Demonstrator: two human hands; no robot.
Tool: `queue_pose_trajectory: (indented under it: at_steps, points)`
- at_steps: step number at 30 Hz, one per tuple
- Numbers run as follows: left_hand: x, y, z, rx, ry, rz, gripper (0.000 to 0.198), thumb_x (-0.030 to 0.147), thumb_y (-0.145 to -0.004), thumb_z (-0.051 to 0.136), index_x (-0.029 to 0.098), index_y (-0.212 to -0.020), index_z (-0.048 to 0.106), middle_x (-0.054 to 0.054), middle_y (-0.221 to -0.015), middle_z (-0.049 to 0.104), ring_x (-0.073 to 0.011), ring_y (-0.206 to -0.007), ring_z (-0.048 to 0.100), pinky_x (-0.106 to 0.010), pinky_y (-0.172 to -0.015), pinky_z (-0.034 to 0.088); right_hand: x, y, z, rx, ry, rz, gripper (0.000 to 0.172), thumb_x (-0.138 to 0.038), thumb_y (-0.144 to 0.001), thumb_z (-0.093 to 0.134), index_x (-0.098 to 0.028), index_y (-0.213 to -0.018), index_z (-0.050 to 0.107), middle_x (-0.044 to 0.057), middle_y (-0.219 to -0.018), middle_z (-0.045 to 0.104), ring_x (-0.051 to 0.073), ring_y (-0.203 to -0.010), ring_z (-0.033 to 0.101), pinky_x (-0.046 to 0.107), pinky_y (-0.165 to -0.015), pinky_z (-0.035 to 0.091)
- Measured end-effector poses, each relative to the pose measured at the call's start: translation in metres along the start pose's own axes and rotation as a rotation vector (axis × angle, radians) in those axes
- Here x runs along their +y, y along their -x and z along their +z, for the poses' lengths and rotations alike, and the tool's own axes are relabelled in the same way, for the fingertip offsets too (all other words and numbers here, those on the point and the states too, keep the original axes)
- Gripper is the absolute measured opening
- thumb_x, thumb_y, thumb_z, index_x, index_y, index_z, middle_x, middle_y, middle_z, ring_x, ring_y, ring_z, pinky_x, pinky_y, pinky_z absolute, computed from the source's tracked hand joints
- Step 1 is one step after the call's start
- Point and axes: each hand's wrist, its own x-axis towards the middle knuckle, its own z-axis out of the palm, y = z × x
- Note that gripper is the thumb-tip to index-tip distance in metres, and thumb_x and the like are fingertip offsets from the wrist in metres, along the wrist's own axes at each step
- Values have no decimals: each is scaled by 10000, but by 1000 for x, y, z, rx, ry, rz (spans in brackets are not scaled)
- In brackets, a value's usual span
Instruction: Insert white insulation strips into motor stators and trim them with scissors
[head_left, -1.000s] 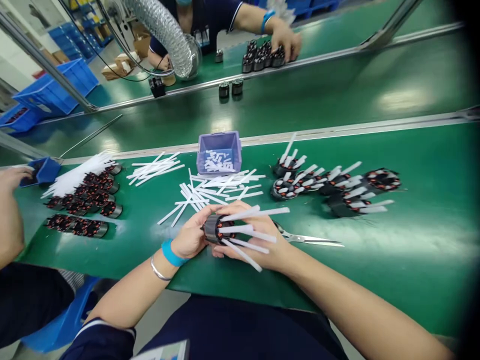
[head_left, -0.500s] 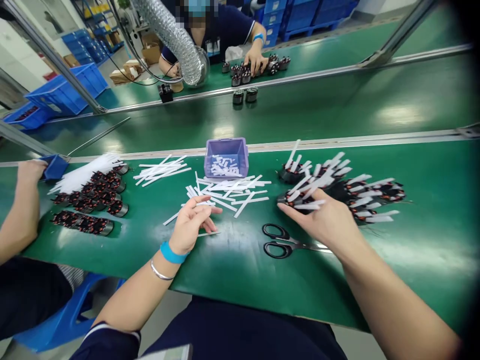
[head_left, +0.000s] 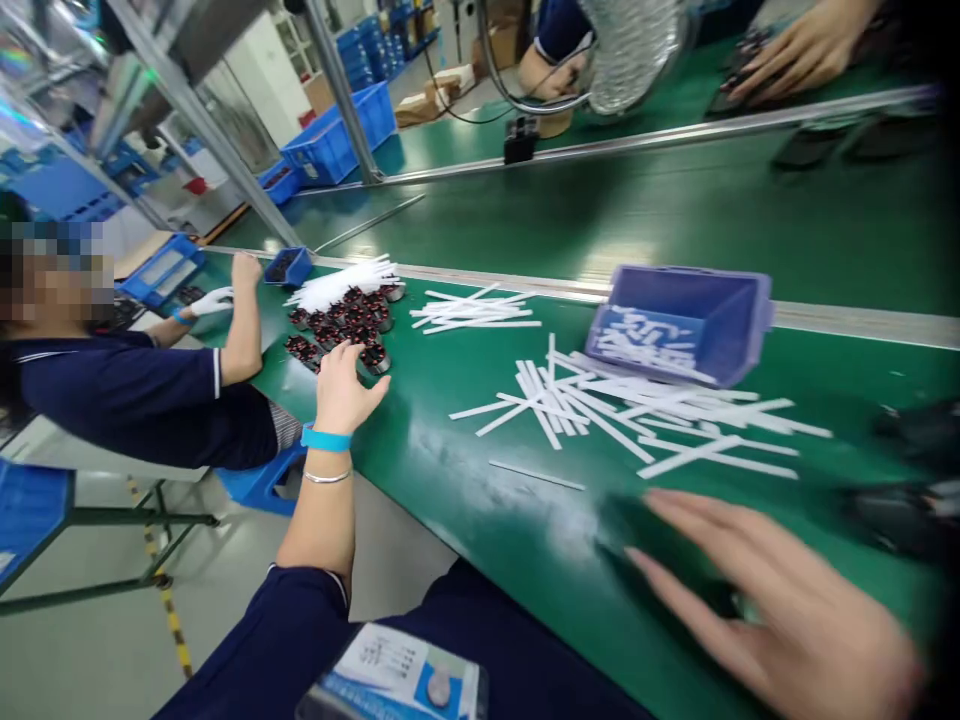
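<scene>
My left hand (head_left: 346, 385) is at the near edge of a cluster of round black motor parts with reddish windings (head_left: 352, 318). Its thumb and fingers are apart, with nothing visible between them; I cannot tell whether the fingertips touch a part. Low on the right, my right hand (head_left: 787, 610) is blurred over the green table (head_left: 465, 500), fingers stretched and apart, holding nothing visible. Loose white strips (head_left: 555, 400) lie between the hands. Behind those strips stands a purple bin (head_left: 731, 325) with short white pieces inside.
A bundle of white strips (head_left: 341, 285) lies behind the motor parts, beside a small blue bin (head_left: 296, 268). More strips (head_left: 480, 310) lie nearby. A co-worker (head_left: 135, 400) sits at left; another person's hand (head_left: 810, 50) is across the table. A metal rail (head_left: 675, 130) crosses behind.
The view has swung left. My left hand has moved left to the motor parts. My right hand has come away from the part with white strips that it was touching.
</scene>
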Motion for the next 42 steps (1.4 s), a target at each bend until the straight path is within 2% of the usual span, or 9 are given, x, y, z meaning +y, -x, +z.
queue_pose_trajectory:
  at_steps: [3,9,14,18,24,29,35,38,42]
  points:
    - [-29,7,-7,-122,-196,-69,591,427,-658,760,162,-1150,568,-170,-1327,498,-358,-1243,471,-497,-1021,437,-18,-25,37,-124,165,-276,272,-373,-928,515,-212,-1123,616,104,-1038,661,263,-846,648,394,-697,512]
    - [-35,22,-14,-309,-228,89,474,348,-715,702,159,-1133,581,-145,-1207,543,-331,-1166,524,-480,-1016,449,-28,-60,78,-312,225,-203,206,-249,-946,455,-200,-806,597,81,-829,612,229,-726,601,348,-594,458]
    - [-33,30,-31,-448,-152,262,642,406,-645,751,154,-1189,523,-181,-1383,454,-365,-1320,423,-501,-1087,388,-29,-54,70,-315,173,-158,216,-217,-952,430,-201,-779,559,67,-806,615,214,-729,602,336,-613,461]
    - [-25,27,-36,-574,-131,299,720,327,-678,723,169,-1323,444,-146,-1275,525,-284,-1041,608,-427,-899,512,-31,-42,52,-294,-70,9,168,-264,-954,466,-218,-821,558,20,-751,625,148,-578,581,275,-540,453]
    - [-18,10,-32,-909,56,338,956,357,-671,739,210,-1496,279,-162,-1312,458,-184,-802,639,-337,-726,544,-32,-29,34,-215,-380,224,127,-278,-880,557,-214,-775,591,6,-653,611,142,-569,583,252,-552,470]
    - [-10,0,-29,-821,49,437,520,239,-758,621,165,-1270,570,-128,-1076,626,-235,-895,627,-364,-820,515,-31,-29,32,-124,-387,224,117,-247,-836,568,-204,-731,596,1,-622,588,135,-548,549,252,-542,449]
    - [41,13,-5,-776,897,175,526,422,-755,731,172,-1186,564,-86,-1008,674,-176,-819,639,-268,-668,539,-32,-38,19,39,-487,250,167,-291,-875,573,-185,-758,627,15,-651,597,129,-573,569,241,-542,476]
    - [95,28,20,-883,1463,37,599,538,-698,758,159,-1131,591,-87,-917,681,-167,-717,641,-243,-534,522,-29,-42,2,130,-568,287,227,-386,-891,593,-176,-820,645,38,-716,633,130,-599,601,242,-556,514]
    - [164,44,52,-1107,1719,-91,558,614,-685,724,100,-892,658,-80,-726,677,-141,-554,610,-233,-451,487,-22,-48,-25,248,-713,420,285,-444,-755,762,-181,-784,658,16,-636,627,112,-505,572,223,-481,500]
